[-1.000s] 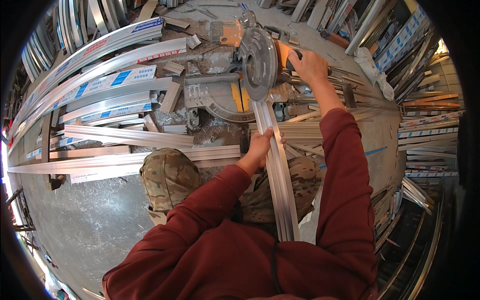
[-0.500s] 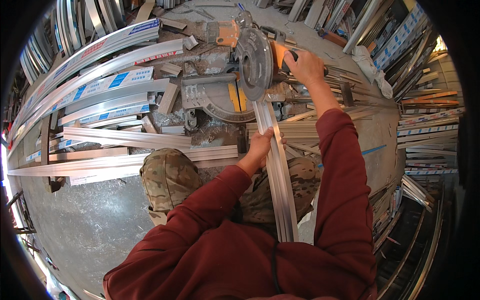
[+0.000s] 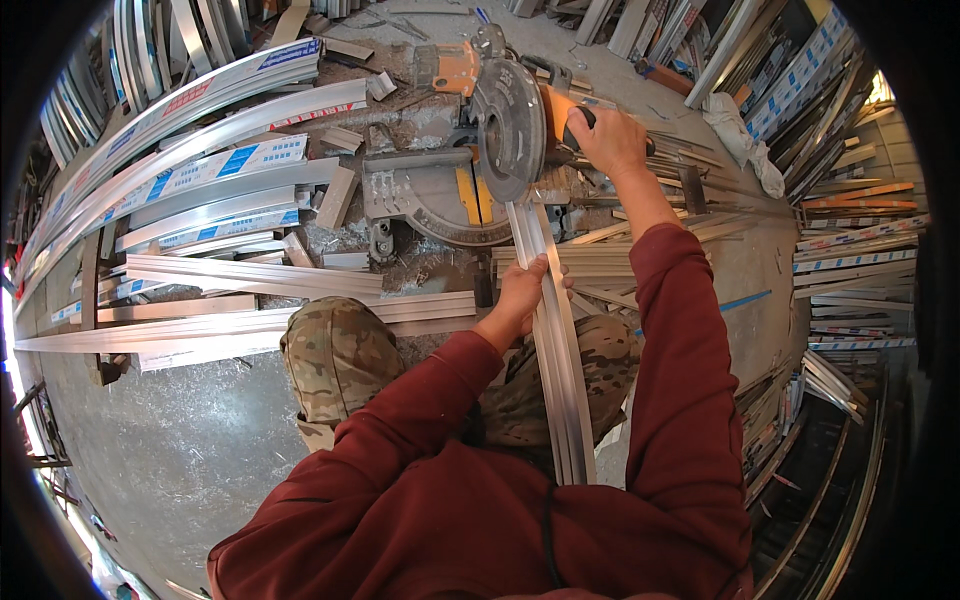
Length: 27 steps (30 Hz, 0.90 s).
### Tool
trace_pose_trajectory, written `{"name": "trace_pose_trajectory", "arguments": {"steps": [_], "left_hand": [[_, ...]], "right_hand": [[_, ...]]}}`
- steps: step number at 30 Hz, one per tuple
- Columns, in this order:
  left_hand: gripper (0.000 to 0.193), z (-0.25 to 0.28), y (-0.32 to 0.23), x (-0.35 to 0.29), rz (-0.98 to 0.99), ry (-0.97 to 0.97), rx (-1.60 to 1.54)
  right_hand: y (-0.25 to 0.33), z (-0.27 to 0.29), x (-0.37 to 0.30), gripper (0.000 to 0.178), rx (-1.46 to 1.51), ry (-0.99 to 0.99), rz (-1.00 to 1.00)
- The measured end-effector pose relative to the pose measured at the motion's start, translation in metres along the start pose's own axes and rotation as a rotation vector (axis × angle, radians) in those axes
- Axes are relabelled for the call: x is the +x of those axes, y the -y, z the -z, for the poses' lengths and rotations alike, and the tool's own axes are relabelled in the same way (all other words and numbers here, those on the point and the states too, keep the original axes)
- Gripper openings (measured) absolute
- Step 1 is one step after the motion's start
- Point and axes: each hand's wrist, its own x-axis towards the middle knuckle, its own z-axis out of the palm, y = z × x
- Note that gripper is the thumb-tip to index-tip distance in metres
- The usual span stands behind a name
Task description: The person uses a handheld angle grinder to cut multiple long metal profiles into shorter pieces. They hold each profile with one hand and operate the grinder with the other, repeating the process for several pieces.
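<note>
Left hand (image 3: 520, 295) grips a grooved metal strip (image 3: 560, 375); right hand (image 3: 612, 142) clasps the black saw handle (image 3: 575, 125).

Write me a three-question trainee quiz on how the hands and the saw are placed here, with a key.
1. True or false: the left hand grips a grooved metal profile whose far end lies at the miter saw.

2. The right hand holds: a) a tape measure; b) the saw's black handle; c) a screwdriver.

3. Fill the gap: the saw's insert strips are ____ in colour.

Key: 1 true; 2 b; 3 yellow.
</note>
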Motion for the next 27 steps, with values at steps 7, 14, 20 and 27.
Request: {"name": "trace_pose_trajectory", "arguments": {"steps": [7, 14, 20, 27], "left_hand": [[0.029, 0.006, 0.005, 0.005, -0.003, 0.021, -0.030], [0.034, 0.009, 0.006, 0.008, 0.030, 0.057, 0.003], [0.033, 0.006, 0.006, 0.007, 0.011, 0.021, 0.010], [0.030, 0.005, 0.005, 0.006, 0.006, 0.032, -0.011]], "right_hand": [[0.001, 0.005, 0.012, 0.060, -0.029, 0.032, -0.023], [0.001, 0.005, 0.013, 0.060, -0.003, 0.050, -0.030], [0.001, 0.006, 0.008, 0.058, 0.001, 0.011, -0.002], [0.006, 0.010, 0.006, 0.053, -0.002, 0.082, -0.058]]}}
